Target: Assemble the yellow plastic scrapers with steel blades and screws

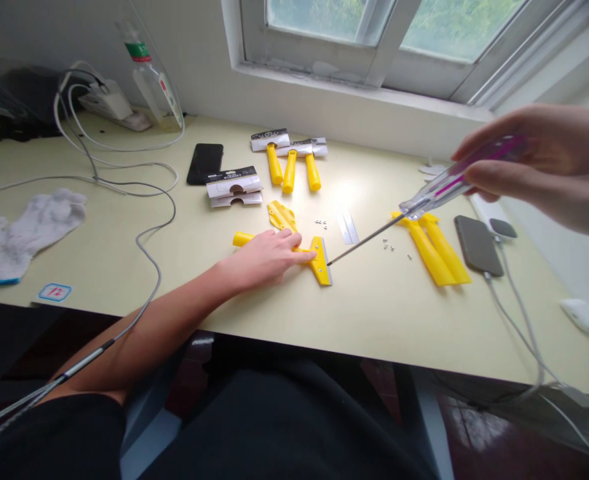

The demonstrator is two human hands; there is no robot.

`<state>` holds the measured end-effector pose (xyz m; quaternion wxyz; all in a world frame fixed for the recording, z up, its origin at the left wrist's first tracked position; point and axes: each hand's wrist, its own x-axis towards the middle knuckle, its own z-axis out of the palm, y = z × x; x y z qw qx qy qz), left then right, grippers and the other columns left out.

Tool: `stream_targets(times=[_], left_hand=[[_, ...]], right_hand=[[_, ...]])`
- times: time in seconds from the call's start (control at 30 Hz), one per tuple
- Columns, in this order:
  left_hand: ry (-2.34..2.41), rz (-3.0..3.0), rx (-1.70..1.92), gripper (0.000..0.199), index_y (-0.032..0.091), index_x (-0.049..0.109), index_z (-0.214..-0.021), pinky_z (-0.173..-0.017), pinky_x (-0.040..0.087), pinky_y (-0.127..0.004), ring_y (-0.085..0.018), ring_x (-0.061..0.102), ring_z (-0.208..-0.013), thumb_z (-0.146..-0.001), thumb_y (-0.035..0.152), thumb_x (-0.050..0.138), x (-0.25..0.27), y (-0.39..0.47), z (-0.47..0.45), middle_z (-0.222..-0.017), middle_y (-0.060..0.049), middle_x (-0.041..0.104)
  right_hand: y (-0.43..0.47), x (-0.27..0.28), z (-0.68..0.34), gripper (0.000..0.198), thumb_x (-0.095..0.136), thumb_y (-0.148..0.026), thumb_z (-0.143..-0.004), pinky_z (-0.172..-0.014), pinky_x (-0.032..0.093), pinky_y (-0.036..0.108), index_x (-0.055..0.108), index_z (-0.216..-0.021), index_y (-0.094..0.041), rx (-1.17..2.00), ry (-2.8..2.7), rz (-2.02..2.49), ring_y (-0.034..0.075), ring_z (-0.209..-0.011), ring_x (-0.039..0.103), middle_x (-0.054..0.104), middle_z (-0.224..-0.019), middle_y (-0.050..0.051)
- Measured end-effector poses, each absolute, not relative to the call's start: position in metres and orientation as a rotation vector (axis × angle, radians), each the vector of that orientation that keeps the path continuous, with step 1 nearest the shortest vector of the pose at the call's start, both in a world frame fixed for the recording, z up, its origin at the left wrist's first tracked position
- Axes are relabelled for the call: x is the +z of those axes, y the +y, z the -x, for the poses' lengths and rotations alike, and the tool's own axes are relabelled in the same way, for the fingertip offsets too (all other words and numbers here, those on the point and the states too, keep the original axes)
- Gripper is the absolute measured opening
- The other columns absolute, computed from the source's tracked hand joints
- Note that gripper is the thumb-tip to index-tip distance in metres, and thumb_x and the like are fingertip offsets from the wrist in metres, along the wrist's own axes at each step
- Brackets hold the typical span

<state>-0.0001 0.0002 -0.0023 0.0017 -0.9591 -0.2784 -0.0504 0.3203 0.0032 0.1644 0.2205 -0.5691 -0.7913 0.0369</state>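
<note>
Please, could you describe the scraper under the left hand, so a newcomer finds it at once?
On the pale table below the window, find the left hand near the middle. Under it lies the scraper, its yellow head to the right. Unlike the covered scrapers farther back, it shows a bare metal edge.

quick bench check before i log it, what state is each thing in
Scraper, blade fitted, held by left hand
Screwdriver, in right hand, tip by scraper's edge
Other scrapers, heads sleeved
Card sleeves, overlapping
Screws, loose
Blades, unmounted
Yellow plates, unmounted
Spare handles, side by side
Left phone, screen dark
Right phone, cable plugged in
Bottle, standing
Glove, crumpled
Window, open or shut unclear
</note>
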Motion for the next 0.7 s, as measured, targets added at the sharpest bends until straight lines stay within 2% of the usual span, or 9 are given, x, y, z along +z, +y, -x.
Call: stream_targets(times=[0.2, 0.47, 0.6, 0.7], left_hand=[[-0.868, 3.001, -0.149, 0.051, 0.028, 0.056, -0.134, -0.073, 0.04, -0.03, -0.02, 0.054, -0.088, -0.088, 0.008, 0.047, -0.003, 0.0, 0.0, -0.098, -0.007, 0.058], [-0.882, 3.012, -0.136, 0.051, 0.028, 0.056, -0.135, -0.073, 0.04, -0.03, -0.02, 0.055, -0.091, -0.088, 0.009, 0.048, 0.001, -0.001, 0.0, -0.099, -0.007, 0.058], [-0.883, 3.004, -0.143, 0.052, 0.028, 0.056, -0.135, -0.072, 0.04, -0.03, -0.02, 0.055, -0.089, -0.088, 0.008, 0.048, 0.0, -0.001, -0.001, -0.099, -0.007, 0.058], [-0.877, 2.998, -0.149, 0.053, 0.028, 0.056, -0.134, -0.071, 0.04, -0.03, -0.02, 0.055, -0.087, -0.087, 0.007, 0.048, 0.0, -0.001, -0.001, -0.098, -0.007, 0.058]], right_hand=[[0.005, 0.162, -0.32, 0.037, 0.06, -0.059, -0.086, -0.053, 0.05, 0.031, 0.067, -0.102, -0.027, 0.24, -2.356, 1.436, 0.01, -0.065, 0.064, 0.07, -0.082, 0.002], [-0.003, 0.164, -0.308, 0.047, 0.053, -0.071, -0.082, -0.055, 0.047, 0.033, 0.068, -0.097, -0.028, 0.063, -2.316, 1.565, 0.01, -0.061, 0.061, 0.067, -0.075, 0.0], [-0.004, 0.165, -0.307, 0.062, 0.049, -0.083, -0.074, -0.049, 0.04, 0.033, 0.07, -0.094, -0.028, -0.004, -2.256, 1.695, 0.013, -0.056, 0.059, 0.066, -0.07, 0.002], [-0.004, 0.162, -0.308, 0.062, 0.05, -0.083, -0.073, -0.046, 0.036, 0.032, 0.07, -0.091, -0.027, -0.025, -2.194, 1.791, 0.013, -0.052, 0.056, 0.065, -0.065, 0.002]])
